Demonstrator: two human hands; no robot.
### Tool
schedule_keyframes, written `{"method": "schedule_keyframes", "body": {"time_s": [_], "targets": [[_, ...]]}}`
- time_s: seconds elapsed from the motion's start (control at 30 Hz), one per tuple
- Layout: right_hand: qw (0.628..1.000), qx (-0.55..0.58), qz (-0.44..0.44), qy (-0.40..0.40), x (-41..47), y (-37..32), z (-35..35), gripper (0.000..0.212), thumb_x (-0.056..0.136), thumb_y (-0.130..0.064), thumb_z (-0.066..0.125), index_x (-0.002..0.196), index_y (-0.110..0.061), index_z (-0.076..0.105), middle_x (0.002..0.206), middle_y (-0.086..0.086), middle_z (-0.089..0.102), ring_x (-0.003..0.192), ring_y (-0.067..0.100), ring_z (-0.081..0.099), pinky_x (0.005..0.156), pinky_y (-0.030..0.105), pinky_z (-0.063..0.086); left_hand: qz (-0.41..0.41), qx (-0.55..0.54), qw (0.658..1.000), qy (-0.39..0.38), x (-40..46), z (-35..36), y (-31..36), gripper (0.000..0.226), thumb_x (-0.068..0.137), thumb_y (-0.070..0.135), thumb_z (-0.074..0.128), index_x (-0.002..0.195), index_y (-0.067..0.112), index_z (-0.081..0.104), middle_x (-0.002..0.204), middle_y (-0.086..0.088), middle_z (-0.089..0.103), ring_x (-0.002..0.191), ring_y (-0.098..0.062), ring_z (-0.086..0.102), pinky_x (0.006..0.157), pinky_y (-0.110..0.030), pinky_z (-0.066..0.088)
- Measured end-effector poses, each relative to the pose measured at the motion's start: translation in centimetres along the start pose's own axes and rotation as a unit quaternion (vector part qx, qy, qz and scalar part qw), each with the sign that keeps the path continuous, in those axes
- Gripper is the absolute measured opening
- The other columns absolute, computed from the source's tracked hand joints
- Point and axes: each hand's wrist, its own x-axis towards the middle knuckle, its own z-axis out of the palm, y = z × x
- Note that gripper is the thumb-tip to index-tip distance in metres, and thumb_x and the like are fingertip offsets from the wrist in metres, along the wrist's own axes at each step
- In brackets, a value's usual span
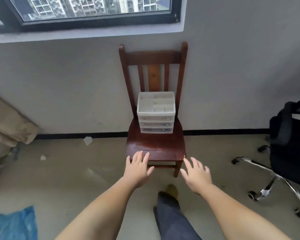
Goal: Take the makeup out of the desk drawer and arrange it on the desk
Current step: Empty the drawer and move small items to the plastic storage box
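Observation:
A small translucent plastic drawer unit [155,112] stands at the back of a dark wooden chair seat [155,144], against the wall. It has three shut drawers and an open divided tray on top; dark items show faintly through the drawer fronts. My left hand [139,168] reaches out with fingers spread, its fingertips over the seat's front edge. My right hand [197,174] is stretched out beside the seat's front right corner, fingers spread, holding nothing. Both hands are well short of the drawer unit.
A black office chair [287,149] with a chrome wheeled base stands at the right. Cardboard [9,122] leans at the left wall, and a blue plastic bag [12,224] lies at lower left. Scraps of paper litter the floor. My leg [170,213] is below the hands.

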Motion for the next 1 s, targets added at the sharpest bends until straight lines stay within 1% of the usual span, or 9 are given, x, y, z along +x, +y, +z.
{"method": "schedule_keyframes", "body": {"time_s": [0.3,0.47,0.53,0.57,0.67,0.73,0.83,0.93,1.0], "targets": [[0.991,0.083,-0.034,-0.101,22.3,-4.1,-4.5,0.051,0.101,-0.037,0.029,0.147,-0.019,0.024,0.151,0.008,0.027,0.136,0.027,0.03,0.106,0.042,0.034,-0.026,-0.044,0.999,0.019,20.4,-5.3,-2.9,0.064,0.098,0.046,0.029,0.151,0.021,0.003,0.159,-0.004,0.004,0.146,-0.02,0.0,0.118,-0.047,0.005],[0.945,0.294,0.04,-0.136,32.6,-7.8,-3.3,0.045,0.099,-0.02,0.036,0.143,-0.011,0.034,0.143,0.013,0.041,0.125,0.029,0.046,0.102,0.035,0.038,0.029,-0.005,0.999,0.024,29.0,-4.9,-4.7,0.065,0.098,0.03,0.035,0.151,0.02,-0.001,0.159,-0.004,0.0,0.147,-0.02,-0.003,0.119,-0.046,0.002],[0.87,0.453,0.136,-0.141,35.4,-9.2,-2.1,0.045,0.098,-0.017,0.035,0.143,-0.013,0.034,0.139,0.013,0.045,0.116,0.026,0.05,0.099,0.039,0.043,0.039,0.017,0.999,0.018,31.2,-3.7,-5.6,0.068,0.096,0.024,0.036,0.151,0.019,-0.005,0.159,-0.005,-0.004,0.147,-0.02,-0.007,0.118,-0.047,-0.001],[0.803,0.548,0.186,-0.144,36.7,-9.8,-1.4,0.044,0.099,-0.015,0.034,0.143,-0.015,0.034,0.138,0.011,0.046,0.116,0.025,0.05,0.097,0.04,0.045,0.043,0.025,0.999,0.017,32.0,-3.1,-6.0,0.071,0.095,0.021,0.038,0.15,0.019,-0.008,0.159,-0.005,-0.006,0.146,-0.021,-0.009,0.118,-0.047,-0.002],[0.554,0.769,0.302,-0.097,40.0,-10.8,-0.3,0.041,0.097,-0.004,0.032,0.136,-0.009,0.043,0.128,0.011,0.052,0.113,0.022,0.052,0.088,0.042,0.046,0.06,0.029,0.997,0.03,33.0,-1.2,-6.6,0.081,0.091,0.016,0.042,0.148,0.018,-0.016,0.158,-0.006,-0.012,0.145,-0.024,-0.014,0.117,-0.048,-0.006],[0.434,0.827,0.353,-0.057,41.1,-11.1,0.2,0.035,0.094,0.001,0.028,0.119,-0.003,0.053,0.114,0.014,0.057,0.104,0.024,0.056,0.087,0.044,0.046,0.07,0.026,0.995,0.059,33.1,-0.3,-6.8,0.083,0.089,0.013,0.043,0.147,0.016,-0.016,0.159,-0.007,-0.009,0.146,-0.025,-0.011,0.116,-0.049,-0.006],[0.381,0.849,0.365,-0.034,41.0,-12.1,0.3,0.025,0.096,-0.002,0.03,0.103,-0.003,0.054,0.093,0.011,0.059,0.099,0.024,0.056,0.092,0.044,0.046,0.077,0.024,0.993,0.092,33.2,0.4,-7.0,0.083,0.085,0.01,0.045,0.149,0.015,-0.009,0.159,-0.01,0.003,0.146,-0.028,-0.002,0.116,-0.052,0.002],[0.37,0.857,0.358,-0.031,41.0,-12.6,0.6,0.024,0.097,-0.002,0.034,0.108,-0.003,0.056,0.097,0.011,0.059,0.1,0.023,0.057,0.094,0.045,0.046,0.076,0.022,0.994,0.08,33.2,0.4,-6.8,0.081,0.088,0.01,0.043,0.147,0.014,-0.012,0.159,-0.011,0.0,0.146,-0.029,-0.005,0.116,-0.053,0.0],[0.351,0.863,0.361,-0.029,41.3,-12.8,0.7,0.021,0.096,-0.001,0.036,0.101,-0.005,0.056,0.103,0.012,0.06,0.107,0.024,0.057,0.097,0.049,0.046,0.072,0.023,0.993,0.094,33.3,0.2,-6.8,0.082,0.084,0.011,0.05,0.15,0.012,0.0,0.157,-0.012,0.014,0.146,-0.03,0.009,0.115,-0.054,0.01]]}}
